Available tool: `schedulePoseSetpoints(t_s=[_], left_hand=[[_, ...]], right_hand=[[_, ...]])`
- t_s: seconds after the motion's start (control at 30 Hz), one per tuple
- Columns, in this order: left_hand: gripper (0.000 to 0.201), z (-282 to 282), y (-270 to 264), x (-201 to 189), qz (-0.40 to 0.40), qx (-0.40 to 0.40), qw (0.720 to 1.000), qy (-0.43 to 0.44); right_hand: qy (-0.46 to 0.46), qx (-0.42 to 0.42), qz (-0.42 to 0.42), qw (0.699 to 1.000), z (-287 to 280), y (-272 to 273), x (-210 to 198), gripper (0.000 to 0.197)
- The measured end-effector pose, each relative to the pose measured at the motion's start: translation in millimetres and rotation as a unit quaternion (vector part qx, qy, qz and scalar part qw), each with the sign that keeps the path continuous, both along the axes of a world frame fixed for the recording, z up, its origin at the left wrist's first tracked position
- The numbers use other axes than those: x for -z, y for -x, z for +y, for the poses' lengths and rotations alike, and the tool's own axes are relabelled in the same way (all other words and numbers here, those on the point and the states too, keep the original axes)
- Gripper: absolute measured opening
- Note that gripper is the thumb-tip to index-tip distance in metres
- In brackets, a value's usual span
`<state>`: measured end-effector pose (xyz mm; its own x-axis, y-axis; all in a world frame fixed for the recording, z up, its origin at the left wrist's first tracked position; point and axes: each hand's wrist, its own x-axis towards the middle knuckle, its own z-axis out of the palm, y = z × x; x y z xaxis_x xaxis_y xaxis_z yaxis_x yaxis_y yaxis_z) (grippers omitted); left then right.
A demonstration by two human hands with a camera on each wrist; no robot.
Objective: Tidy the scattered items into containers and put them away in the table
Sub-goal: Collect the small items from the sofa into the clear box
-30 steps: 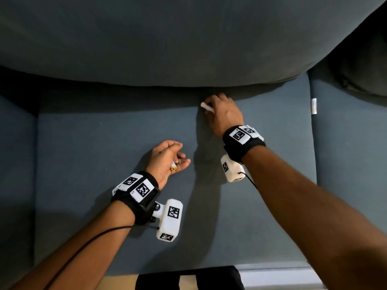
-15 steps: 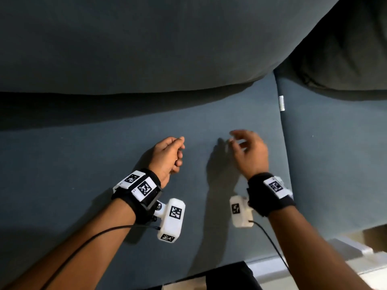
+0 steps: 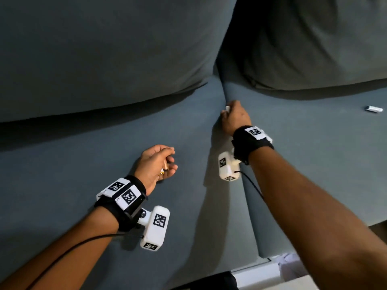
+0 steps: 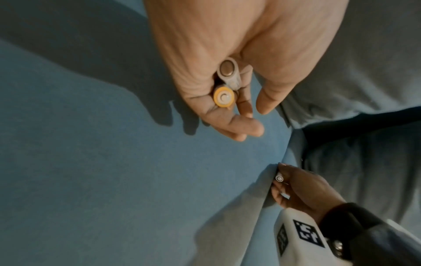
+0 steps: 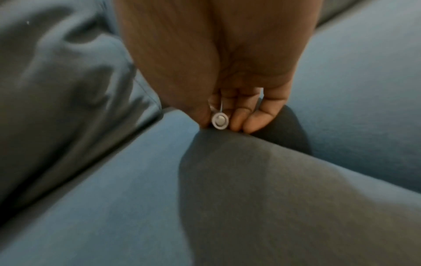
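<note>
My left hand (image 3: 161,164) rests on the blue sofa seat (image 3: 83,164), its fingers curled round two batteries: a white one (image 4: 228,72) and an orange-tipped one (image 4: 224,98). My right hand (image 3: 232,118) reaches to the seam between the two seat cushions (image 3: 225,95). There its thumb and fingers pinch another white battery (image 5: 219,121), also seen as that battery (image 4: 279,178) in the left wrist view. A further white battery (image 3: 374,109) lies loose on the right seat cushion, far right.
Grey back cushions (image 3: 104,49) overhang the rear of the seat. The gap between the seat cushions runs from the right hand down toward me. A white table edge (image 3: 257,273) shows below the sofa front.
The right hand drew back from the rear cushion to beside the left hand, then reached right to the seam, where it now pinches a white battery. The view swung right.
</note>
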<state>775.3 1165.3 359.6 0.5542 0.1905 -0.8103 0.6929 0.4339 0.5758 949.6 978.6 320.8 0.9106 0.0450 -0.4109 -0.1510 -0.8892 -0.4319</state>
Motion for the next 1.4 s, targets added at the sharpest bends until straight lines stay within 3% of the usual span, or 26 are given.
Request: schedulePoseSetpoints(t_s=[0.17,0.3,0.4,0.53,0.6,0.77,0.83,0.93,1.03,1.17,1.23,1.33,1.4], left_hand=[[0.019,-59,-48,-3,-0.018,-0.011,1.0,0.008],[0.035,-109,-81,-8,-0.027,0.009,0.997,0.069],[0.039,-146,-97,-11,-0.025,0.031,0.997,0.072],[0.032,-193,-110,-6,-0.022,0.073,0.997,0.007],[0.032,-216,-113,-2,-0.019,0.11,0.994,-0.01],[0.03,-263,-125,7,-0.029,0.186,0.982,-0.037],[0.027,-277,-129,9,-0.031,0.207,0.977,-0.036],[0.022,-290,-134,10,-0.028,0.218,0.975,-0.034],[0.02,-298,-135,10,-0.028,0.22,0.975,-0.036],[0.02,-296,-136,9,-0.03,0.221,0.974,-0.033],[0.022,-293,-136,7,-0.028,0.212,0.977,-0.012],[0.028,-285,-134,4,-0.023,0.19,0.981,0.019],[0.036,-281,-132,4,-0.017,0.18,0.983,0.04]], right_hand=[[-0.137,-0.022,-0.006,0.99,-27,32,-27,0.02],[-0.227,-0.033,-0.018,0.973,-52,68,-68,0.032],[-0.156,-0.018,-0.068,0.985,-91,71,-75,0.033],[-0.145,0.142,-0.091,0.975,-181,49,-57,0.016],[-0.098,0.168,-0.126,0.973,-233,34,-47,0.016],[0.037,0.104,-0.16,0.981,-355,-43,-35,0.049],[0.088,0.089,-0.128,0.984,-390,-80,-36,0.065],[0.144,0.056,-0.052,0.987,-420,-123,-34,0.069],[0.17,0.041,-0.016,0.985,-427,-137,-24,0.06],[0.131,0.117,-0.093,0.98,-407,-127,-21,0.029],[0.091,0.147,-0.076,0.982,-391,-109,-22,0.026],[-0.081,0.191,-0.059,0.976,-341,-59,-24,0.016],[-0.247,0.242,-0.041,0.937,-294,-12,-36,0.012]])
